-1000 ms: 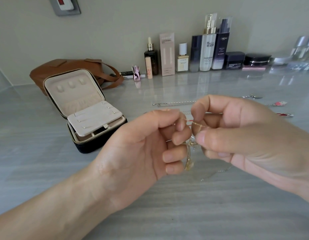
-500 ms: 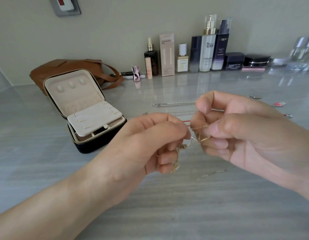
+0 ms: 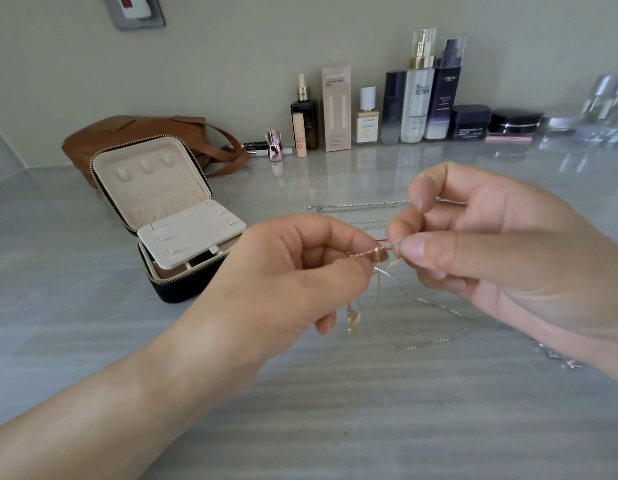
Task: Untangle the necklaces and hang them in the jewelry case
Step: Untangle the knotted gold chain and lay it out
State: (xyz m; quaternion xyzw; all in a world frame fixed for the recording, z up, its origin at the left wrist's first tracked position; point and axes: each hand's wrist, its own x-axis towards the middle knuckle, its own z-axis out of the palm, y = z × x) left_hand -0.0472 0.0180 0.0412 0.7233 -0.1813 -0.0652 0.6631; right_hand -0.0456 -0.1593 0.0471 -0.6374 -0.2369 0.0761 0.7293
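Note:
My left hand [image 3: 293, 271] and my right hand [image 3: 491, 244] pinch a tangle of thin necklaces [image 3: 378, 252] between them above the table. A short gold stretch is taut between the fingertips. A gold pendant [image 3: 352, 318] dangles below my left hand, and a silver chain [image 3: 422, 303] trails down onto the table under my right hand. The jewelry case [image 3: 176, 220] stands open at the left, its cream lid upright with three hooks and a cream flap lying over the base. More silver chains [image 3: 356, 206] lie flat on the table behind my hands.
A brown leather bag [image 3: 134, 133] lies behind the case. Several cosmetic bottles and jars [image 3: 415, 98] line the wall at the back. A small pink bottle [image 3: 274, 147] stands near them. The grey table [image 3: 370, 410] extends toward me.
My hands have drawn slightly apart, stretching a short gold length of chain between them. The pendant hangs lower under my left hand, and more silver chain trails onto the table.

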